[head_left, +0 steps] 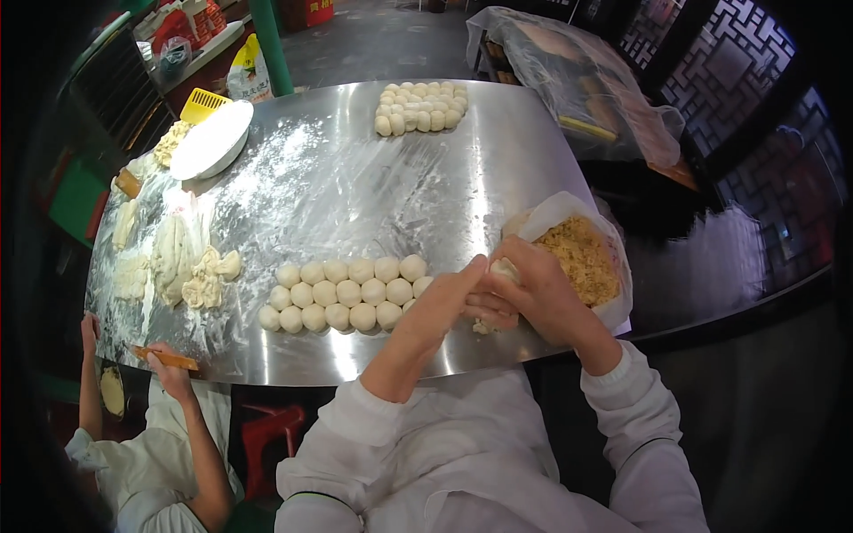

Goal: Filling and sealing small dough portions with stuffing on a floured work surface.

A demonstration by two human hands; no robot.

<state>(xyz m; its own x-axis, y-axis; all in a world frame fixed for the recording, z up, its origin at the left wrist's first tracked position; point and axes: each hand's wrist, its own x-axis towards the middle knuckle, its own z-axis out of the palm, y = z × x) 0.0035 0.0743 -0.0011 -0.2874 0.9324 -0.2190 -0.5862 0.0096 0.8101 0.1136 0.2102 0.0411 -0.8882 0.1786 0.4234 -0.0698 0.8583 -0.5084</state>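
Note:
My left hand [449, 302] and my right hand [544, 291] meet above the steel table's near edge, fingers closed round a small piece of white dough [506, 268]. Part of the dough is hidden by the fingers. Just right of my hands lies an open white bag [544, 213] holding yellowish crumbly filling [573, 253]. Small dough crumbs [482, 328] lie on the table below my fingers. Left of my left hand, round dough balls [337, 293] sit close together in three rows; my left wrist covers the end of the rows.
A co-worker's hand [171, 369] holds a wooden-handled tool [167, 358] at the table's left. Loose dough [175, 253], a white basin [213, 142] and a yellow basket [203, 105] occupy the floured left side. More dough pieces [419, 108] stand at the far edge.

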